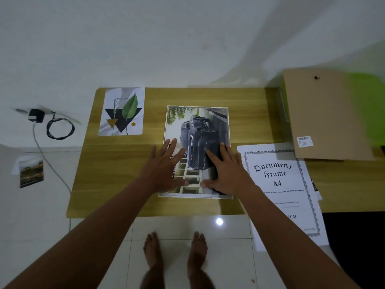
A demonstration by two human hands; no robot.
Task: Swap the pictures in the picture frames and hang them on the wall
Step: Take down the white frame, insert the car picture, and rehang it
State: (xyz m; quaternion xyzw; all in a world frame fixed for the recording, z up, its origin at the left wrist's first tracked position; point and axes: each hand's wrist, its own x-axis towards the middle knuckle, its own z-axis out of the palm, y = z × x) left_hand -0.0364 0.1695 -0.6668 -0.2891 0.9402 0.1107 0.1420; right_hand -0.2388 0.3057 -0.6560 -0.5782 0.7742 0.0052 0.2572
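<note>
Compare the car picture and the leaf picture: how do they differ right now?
The car picture sits inside the white frame at the middle of the table; the leaf picture lies loose near the far left corner. The left hand and right hand press flat on the car picture; nothing touches the leaf picture. The car picture shows its vehicle sideways; the leaf picture reads upright. Both lie flat on the table.

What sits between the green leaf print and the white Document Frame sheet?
Head view: a white rectangular picture frame holding a dark car photo.
</note>
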